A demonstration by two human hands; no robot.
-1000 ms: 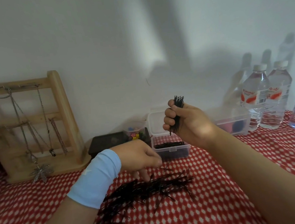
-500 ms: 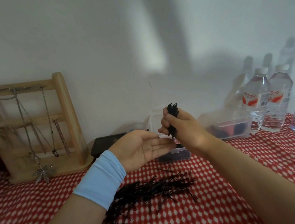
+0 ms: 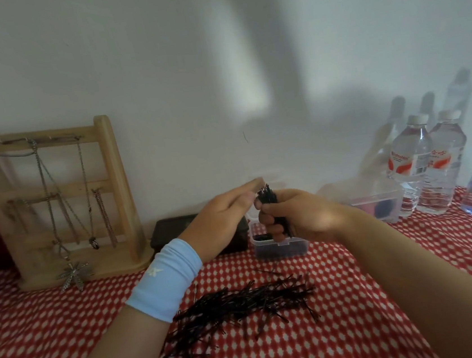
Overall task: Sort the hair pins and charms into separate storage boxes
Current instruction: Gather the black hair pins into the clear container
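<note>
Gripping the upright pin bundle point(image 3: 267, 198) at mid-length, right hand point(image 3: 301, 218) fingers curl tight; left hand point(image 3: 224, 218) flat, fingers straight, against its tips. Judged light, stiff, slippery: hold mid-bundle. Box point(image 3: 280, 246) below fingers.

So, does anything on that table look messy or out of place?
Yes: a heap of black hair pins lies scattered on the red cloth, pointing every way, outside the small clear box behind it.

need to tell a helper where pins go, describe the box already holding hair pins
From the wooden necklace stand, go right past the black box. The small clear box below the right hand holds black pins, unlike the bigger clear box further right.
</note>
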